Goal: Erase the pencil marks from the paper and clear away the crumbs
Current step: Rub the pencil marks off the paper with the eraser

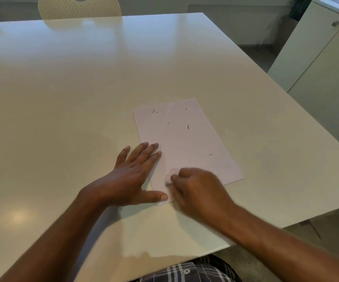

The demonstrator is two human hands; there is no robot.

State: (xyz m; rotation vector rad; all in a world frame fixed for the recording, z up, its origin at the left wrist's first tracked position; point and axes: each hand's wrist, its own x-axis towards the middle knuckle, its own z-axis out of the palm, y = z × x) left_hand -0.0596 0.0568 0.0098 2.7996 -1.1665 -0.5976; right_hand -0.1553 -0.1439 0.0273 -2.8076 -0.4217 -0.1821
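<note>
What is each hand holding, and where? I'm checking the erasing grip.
The right hand pinches a white eraser by its near end. The left hand lies flat on the paper, holding nothing.

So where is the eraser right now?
In the head view the white eraser is pinched in the right hand, near the paper's near-left corner, beside the flat left hand.

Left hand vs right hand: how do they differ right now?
The left hand lies flat with fingers spread, pressing the paper's left edge; the right hand is curled around a white eraser. The left is sharp; the right is motion-blurred. Both rest on the paper's near end.
</note>
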